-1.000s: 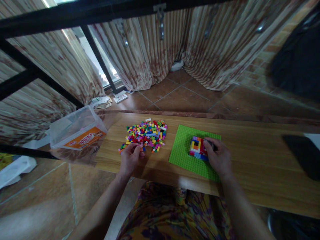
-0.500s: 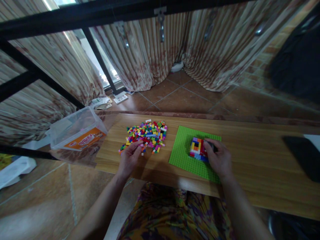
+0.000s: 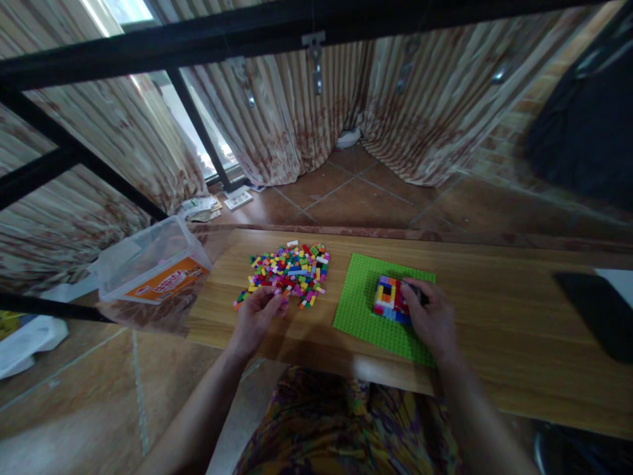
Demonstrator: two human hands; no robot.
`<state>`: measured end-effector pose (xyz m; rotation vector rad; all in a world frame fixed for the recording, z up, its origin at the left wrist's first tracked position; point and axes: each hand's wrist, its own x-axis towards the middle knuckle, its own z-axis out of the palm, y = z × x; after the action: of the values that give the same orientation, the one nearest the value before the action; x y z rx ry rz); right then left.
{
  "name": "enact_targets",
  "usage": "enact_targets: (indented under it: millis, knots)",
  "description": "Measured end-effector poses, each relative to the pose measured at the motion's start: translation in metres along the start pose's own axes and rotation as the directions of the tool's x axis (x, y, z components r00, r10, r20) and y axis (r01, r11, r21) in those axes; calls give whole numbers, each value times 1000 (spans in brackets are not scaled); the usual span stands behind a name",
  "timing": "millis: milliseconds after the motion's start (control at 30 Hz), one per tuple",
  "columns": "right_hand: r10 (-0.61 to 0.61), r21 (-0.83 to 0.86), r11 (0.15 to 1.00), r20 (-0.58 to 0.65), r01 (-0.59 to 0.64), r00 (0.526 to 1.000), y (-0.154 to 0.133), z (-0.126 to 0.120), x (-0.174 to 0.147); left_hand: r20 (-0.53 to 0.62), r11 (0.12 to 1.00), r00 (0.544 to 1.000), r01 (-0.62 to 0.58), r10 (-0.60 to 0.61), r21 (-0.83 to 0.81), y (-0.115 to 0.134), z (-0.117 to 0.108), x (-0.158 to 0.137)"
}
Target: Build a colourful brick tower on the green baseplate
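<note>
A loose pile of small colourful toy bricks (image 3: 291, 267) lies on the wooden table. At its near edge is my left hand (image 3: 257, 315), thumb and fingertips pinched on what looks like a small pink brick, partly hidden and blurred. To the right lies a green studded baseplate (image 3: 359, 310). On it sits a low block model (image 3: 388, 297) of red, yellow, blue, white and orange bricks, with a dark square gap in its top. My right hand (image 3: 432, 313) grips the model's right side, thumb on top; the fingers cover that end.
Left of the pile stands a clear plastic box (image 3: 153, 264) with an orange label. A dark flat object (image 3: 593, 313) and white paper (image 3: 618, 280) lie at the table's right end. Black metal bars (image 3: 277, 43) cross in front of the striped curtains (image 3: 297, 125).
My left fingers have shifted slightly at the pile's near edge, and their pinch has moved a little. My right hand keeps its hold on the model. The whole view has tilted slightly.
</note>
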<state>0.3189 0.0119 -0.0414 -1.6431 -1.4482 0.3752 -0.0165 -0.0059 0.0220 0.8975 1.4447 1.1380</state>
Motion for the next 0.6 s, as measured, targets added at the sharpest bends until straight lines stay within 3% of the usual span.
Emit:
enact_targets:
  millis: [267, 600]
  knots:
    - [-10, 0, 1000, 3, 10, 1000, 1, 0, 0, -73, 998, 996, -58, 58, 2, -4, 2, 3]
    - [-3, -1, 1000, 15, 3, 1000, 1, -1, 0, -76, 1000, 997, 30, -31, -7, -12, 2, 12]
